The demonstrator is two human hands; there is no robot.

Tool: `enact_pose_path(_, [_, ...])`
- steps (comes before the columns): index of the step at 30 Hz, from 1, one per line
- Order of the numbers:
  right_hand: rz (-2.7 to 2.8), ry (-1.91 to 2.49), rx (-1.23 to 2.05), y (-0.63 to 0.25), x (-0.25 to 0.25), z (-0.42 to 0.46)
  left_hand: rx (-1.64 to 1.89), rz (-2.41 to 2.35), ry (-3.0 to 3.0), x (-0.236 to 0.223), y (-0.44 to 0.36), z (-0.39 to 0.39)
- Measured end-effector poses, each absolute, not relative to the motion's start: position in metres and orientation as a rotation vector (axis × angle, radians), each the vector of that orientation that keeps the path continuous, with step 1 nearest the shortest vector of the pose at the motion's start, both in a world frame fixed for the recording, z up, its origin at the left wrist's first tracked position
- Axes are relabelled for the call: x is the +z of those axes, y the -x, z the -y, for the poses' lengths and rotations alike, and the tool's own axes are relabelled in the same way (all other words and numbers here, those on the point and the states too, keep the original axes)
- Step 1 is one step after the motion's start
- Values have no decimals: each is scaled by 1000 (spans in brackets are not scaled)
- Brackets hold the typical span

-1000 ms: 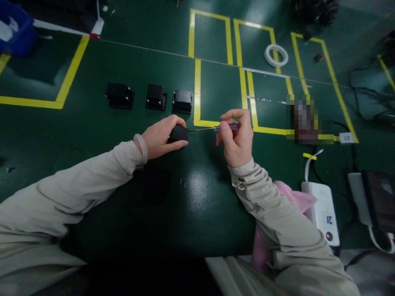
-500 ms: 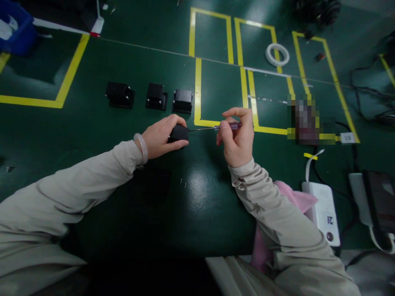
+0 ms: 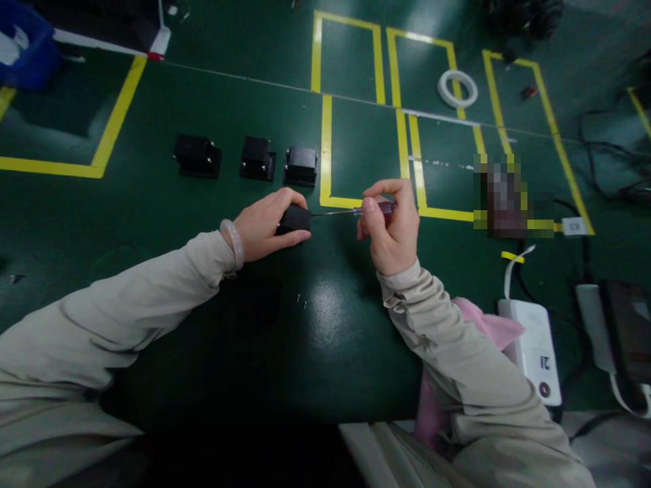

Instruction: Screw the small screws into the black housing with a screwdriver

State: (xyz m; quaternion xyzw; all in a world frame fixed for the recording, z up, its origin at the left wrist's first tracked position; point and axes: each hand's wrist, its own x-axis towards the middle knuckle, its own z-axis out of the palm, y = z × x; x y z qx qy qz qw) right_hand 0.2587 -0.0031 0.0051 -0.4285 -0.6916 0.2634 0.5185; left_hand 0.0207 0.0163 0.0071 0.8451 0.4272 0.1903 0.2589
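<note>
My left hand (image 3: 267, 227) grips a small black block (image 3: 296, 219) on the green tabletop, thumb on its near side and fingers over the far side. A screwdriver (image 3: 379, 209) with a translucent purplish handle is pinched in my right hand (image 3: 390, 227). Its thin metal shaft points left, and the tip meets the block's right end; the exact contact point is too small to see. Two tiny screws (image 3: 299, 298) lie on the table in front of the block. Beyond my left hand stand three similar black blocks (image 3: 257, 157) with shiny screw heads.
Yellow tape (image 3: 327, 149) marks rectangles across the table. A white tape roll (image 3: 457, 89) lies at the back right. On the right are a white power bank-like box (image 3: 531, 349), a pink cloth (image 3: 488, 322) and cables. A blue bin (image 3: 28, 47) stands far left.
Almost nothing differs. My right hand and the screwdriver handle have shifted very slightly; the block stays in my left hand.
</note>
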Motion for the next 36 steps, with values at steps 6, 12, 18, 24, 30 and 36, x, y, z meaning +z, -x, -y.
enact_pose_path(6, [1663, 991, 601, -258, 5, 3, 516, -1163, -2292, 7, -20, -16])
enact_pose_path(12, [1664, 1017, 641, -258, 8, 4, 511, -1164, -2288, 8, -21, -16])
enact_pose_path(18, [1635, 1006, 629, -257, 7, 3, 518, -1158, -2291, 8, -21, -16])
enact_pose_path(24, [1649, 1080, 638, -258, 7, 4, 503, -1172, -2275, 9, -21, -16])
enact_pose_path(30, [1643, 1040, 644, -258, 7, 3, 511, -1159, -2288, 9, -20, -16])
enact_pose_path(36, [1653, 1032, 617, -258, 7, 3, 516, -1162, -2286, 8, -20, -16])
